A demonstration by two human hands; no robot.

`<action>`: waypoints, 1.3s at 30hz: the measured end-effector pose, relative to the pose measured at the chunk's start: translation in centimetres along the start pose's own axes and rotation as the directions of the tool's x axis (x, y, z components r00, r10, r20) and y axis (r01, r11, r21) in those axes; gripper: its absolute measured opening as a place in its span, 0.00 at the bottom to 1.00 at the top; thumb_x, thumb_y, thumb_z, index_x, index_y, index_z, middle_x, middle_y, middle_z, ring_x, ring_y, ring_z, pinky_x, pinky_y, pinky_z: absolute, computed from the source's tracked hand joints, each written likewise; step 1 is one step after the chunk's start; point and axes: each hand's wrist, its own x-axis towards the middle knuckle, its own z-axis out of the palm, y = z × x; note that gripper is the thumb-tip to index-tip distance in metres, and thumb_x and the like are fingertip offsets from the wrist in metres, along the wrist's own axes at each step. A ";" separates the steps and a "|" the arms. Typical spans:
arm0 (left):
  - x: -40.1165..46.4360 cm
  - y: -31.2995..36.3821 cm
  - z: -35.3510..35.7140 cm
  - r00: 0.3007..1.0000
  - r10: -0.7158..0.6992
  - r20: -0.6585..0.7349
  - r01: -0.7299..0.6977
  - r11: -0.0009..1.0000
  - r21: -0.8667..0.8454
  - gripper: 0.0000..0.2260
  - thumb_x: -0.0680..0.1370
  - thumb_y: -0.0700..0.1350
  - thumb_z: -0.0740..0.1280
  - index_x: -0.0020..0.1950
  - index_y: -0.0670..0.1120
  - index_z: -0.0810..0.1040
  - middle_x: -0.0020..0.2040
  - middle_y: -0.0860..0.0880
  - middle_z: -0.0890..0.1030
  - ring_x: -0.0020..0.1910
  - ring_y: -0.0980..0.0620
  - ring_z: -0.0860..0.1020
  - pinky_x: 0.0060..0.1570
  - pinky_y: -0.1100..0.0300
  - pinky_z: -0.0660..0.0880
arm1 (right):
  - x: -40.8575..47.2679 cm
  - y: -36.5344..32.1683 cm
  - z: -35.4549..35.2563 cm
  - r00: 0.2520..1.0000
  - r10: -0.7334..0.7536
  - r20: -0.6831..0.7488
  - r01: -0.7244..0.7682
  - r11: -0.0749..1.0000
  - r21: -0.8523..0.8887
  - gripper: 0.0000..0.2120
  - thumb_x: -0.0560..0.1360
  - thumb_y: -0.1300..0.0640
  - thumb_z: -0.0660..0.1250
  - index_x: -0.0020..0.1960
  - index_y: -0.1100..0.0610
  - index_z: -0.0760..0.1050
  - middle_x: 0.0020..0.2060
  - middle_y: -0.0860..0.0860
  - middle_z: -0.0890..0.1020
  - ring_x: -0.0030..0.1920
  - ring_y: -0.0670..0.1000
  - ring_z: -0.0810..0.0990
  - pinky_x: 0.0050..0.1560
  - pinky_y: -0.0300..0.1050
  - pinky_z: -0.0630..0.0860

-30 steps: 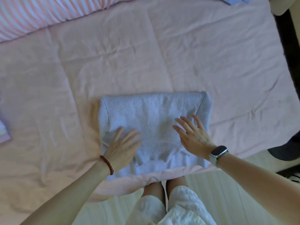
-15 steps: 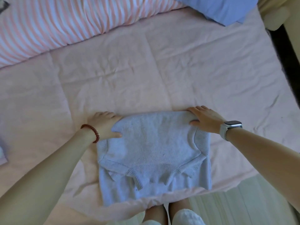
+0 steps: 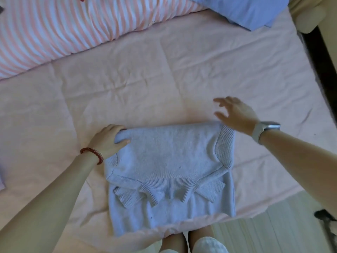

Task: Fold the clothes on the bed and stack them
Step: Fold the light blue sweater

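A pale blue knitted sweater (image 3: 169, 161) lies folded into a rough rectangle near the front edge of the pink bed (image 3: 164, 84), its ribbed collar and cuffs turned toward me. My left hand (image 3: 107, 139), with a red bead bracelet at the wrist, grips the sweater's far left corner, thumb on top and fingers under the fold. My right hand (image 3: 235, 114), with a watch at the wrist, hovers blurred just beyond the far right corner, fingers spread, holding nothing.
A pink-and-white striped duvet (image 3: 63, 28) lies along the back left. A blue pillow or cloth (image 3: 246, 10) sits at the back right. A pale garment edge (image 3: 2, 181) shows at the far left. My legs stand on the wooden floor (image 3: 264, 232) below the bed edge.
Both hands went from the sweater's near part to its far corners. Since then my right hand has let go of the far right corner and lifted off; the left still holds.
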 end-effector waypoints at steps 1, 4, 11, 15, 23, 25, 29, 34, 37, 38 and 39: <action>-0.3 -0.3 0.2 1.000 -0.010 -0.001 0.010 0.999 -0.031 0.21 0.74 0.51 0.69 0.65 0.46 0.71 0.62 0.48 0.73 0.62 0.46 0.70 0.63 0.52 0.66 | -1.2 -0.4 0.8 0.995 -0.090 0.045 0.093 0.994 -0.063 0.23 0.75 0.51 0.65 0.69 0.53 0.68 0.61 0.55 0.75 0.62 0.57 0.72 0.57 0.52 0.68; -1.1 -1.0 0.5 0.998 -0.056 -0.030 0.052 0.992 -0.117 0.24 0.73 0.49 0.71 0.67 0.47 0.70 0.63 0.47 0.71 0.64 0.47 0.68 0.65 0.53 0.65 | -4.5 -0.6 3.6 0.993 -0.079 -0.085 0.070 0.992 -0.107 0.23 0.71 0.53 0.70 0.65 0.57 0.72 0.60 0.58 0.74 0.61 0.61 0.72 0.56 0.55 0.68; -1.5 -0.6 1.2 0.978 -0.096 -0.187 0.068 0.986 -0.150 0.19 0.72 0.47 0.72 0.61 0.45 0.76 0.56 0.47 0.73 0.58 0.47 0.72 0.57 0.57 0.67 | -4.4 -1.3 5.3 0.863 0.502 -0.055 -0.421 0.775 0.472 0.16 0.77 0.54 0.64 0.61 0.61 0.70 0.53 0.61 0.79 0.53 0.62 0.76 0.46 0.48 0.68; -1.8 -0.6 1.5 0.966 -0.113 -0.232 0.082 0.987 -0.140 0.19 0.74 0.49 0.70 0.62 0.45 0.75 0.58 0.47 0.73 0.59 0.46 0.72 0.57 0.56 0.68 | -3.5 -1.0 4.5 0.838 0.526 -0.144 -0.436 0.805 0.402 0.11 0.77 0.55 0.62 0.57 0.60 0.73 0.55 0.59 0.77 0.57 0.61 0.73 0.51 0.52 0.68; 0.7 -1.5 0.0 0.996 -0.038 0.084 0.038 0.999 0.003 0.26 0.73 0.51 0.70 0.69 0.48 0.70 0.65 0.47 0.73 0.65 0.45 0.65 0.66 0.55 0.61 | -2.0 -0.8 4.1 0.983 -0.131 0.125 0.138 0.989 -0.050 0.27 0.77 0.50 0.62 0.74 0.50 0.60 0.69 0.50 0.69 0.70 0.51 0.64 0.70 0.53 0.53; 1.1 -1.4 -0.5 0.991 -0.043 0.130 0.040 0.999 0.021 0.25 0.72 0.51 0.71 0.68 0.49 0.71 0.63 0.48 0.74 0.63 0.46 0.67 0.63 0.56 0.63 | -1.0 -0.3 3.6 0.949 -0.082 0.305 0.122 0.986 -0.113 0.30 0.75 0.47 0.63 0.74 0.46 0.56 0.69 0.47 0.67 0.70 0.51 0.62 0.68 0.51 0.56; 1.1 -0.7 -1.2 0.992 -0.034 0.120 0.034 0.999 0.000 0.21 0.72 0.51 0.71 0.63 0.46 0.73 0.56 0.48 0.75 0.53 0.51 0.72 0.50 0.62 0.64 | 0.1 0.1 2.2 0.942 -0.038 0.334 0.095 0.983 -0.157 0.19 0.75 0.50 0.63 0.65 0.52 0.67 0.56 0.52 0.76 0.57 0.54 0.73 0.56 0.48 0.66; 0.9 -0.1 -5.0 0.999 -0.026 0.042 0.026 1.000 0.006 0.18 0.72 0.50 0.71 0.58 0.45 0.74 0.53 0.48 0.75 0.52 0.49 0.73 0.48 0.59 0.66 | 0.4 0.0 -0.6 0.973 -0.053 0.223 0.075 0.993 -0.096 0.14 0.76 0.51 0.62 0.59 0.54 0.70 0.54 0.52 0.76 0.52 0.56 0.76 0.50 0.46 0.66; 1.3 1.1 -8.2 0.987 0.003 -0.164 0.006 0.998 0.060 0.19 0.73 0.49 0.71 0.61 0.44 0.73 0.56 0.46 0.74 0.54 0.46 0.73 0.51 0.55 0.67 | 1.5 -0.9 -2.8 0.996 -0.061 -0.060 0.051 0.984 -0.168 0.13 0.76 0.54 0.61 0.60 0.57 0.71 0.54 0.55 0.76 0.54 0.57 0.75 0.56 0.50 0.63; 1.5 1.6 -9.1 0.966 0.021 -0.256 0.006 0.994 0.106 0.19 0.73 0.49 0.71 0.61 0.43 0.74 0.57 0.44 0.75 0.55 0.44 0.73 0.52 0.53 0.68 | 1.9 -1.3 -3.6 0.987 -0.047 -0.156 0.020 0.985 -0.174 0.13 0.75 0.56 0.62 0.59 0.57 0.72 0.54 0.56 0.76 0.55 0.58 0.75 0.57 0.51 0.63; 1.5 2.1 -9.9 0.934 0.057 -0.352 0.001 0.987 0.162 0.19 0.73 0.48 0.71 0.60 0.41 0.74 0.56 0.43 0.75 0.55 0.41 0.74 0.53 0.51 0.68 | 2.2 -1.8 -4.3 0.969 -0.033 -0.243 -0.010 0.985 -0.172 0.13 0.75 0.58 0.62 0.58 0.59 0.72 0.53 0.57 0.76 0.54 0.59 0.75 0.57 0.52 0.62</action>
